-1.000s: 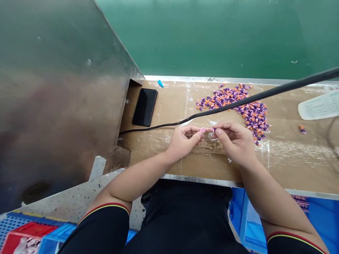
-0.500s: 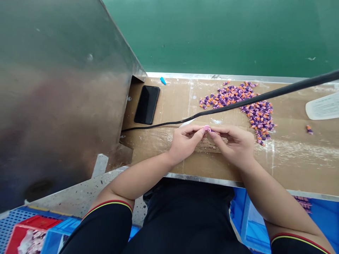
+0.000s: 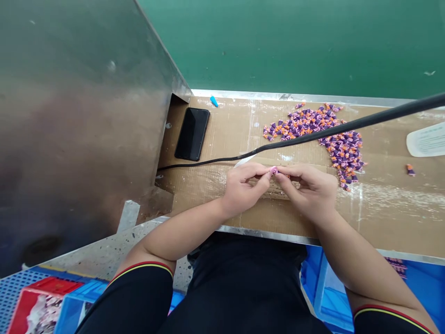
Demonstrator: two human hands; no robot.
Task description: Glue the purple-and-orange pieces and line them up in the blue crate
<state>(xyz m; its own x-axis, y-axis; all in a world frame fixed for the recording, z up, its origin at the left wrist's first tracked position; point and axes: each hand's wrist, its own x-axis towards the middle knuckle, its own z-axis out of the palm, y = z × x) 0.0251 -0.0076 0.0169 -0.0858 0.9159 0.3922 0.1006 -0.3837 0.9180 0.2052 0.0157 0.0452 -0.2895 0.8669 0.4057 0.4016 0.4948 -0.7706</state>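
Observation:
Thumb and forefinger of my left hand (image 3: 246, 188) are closed on a small pink piece (image 3: 273, 170). My right hand (image 3: 311, 190) meets it fingertip to fingertip, pinching a small purple-and-orange piece (image 3: 287, 176) that its fingers mostly hide. The two pieces touch or nearly touch; their exact contact is too small to make out. Both hands hover just above the cardboard-covered bench (image 3: 222, 185). Beyond my right hand lies a heap of small purple, orange and pink pieces (image 3: 311, 123). One similar loose piece (image 3: 410, 170) lies farther right.
A black cable (image 3: 313, 135) crosses above the bench, between my hands and most of the heap. At left are a phone (image 3: 192, 134), a small blue piece (image 3: 213, 101) and a metal panel (image 3: 86, 116). A whitish container (image 3: 427, 140) lies right. Blue bins (image 3: 333, 297) stand below.
The pink piece has turned and sits closer against the right fingertips. Both hands stay in nearly the same place, while the camera view has shifted slightly.

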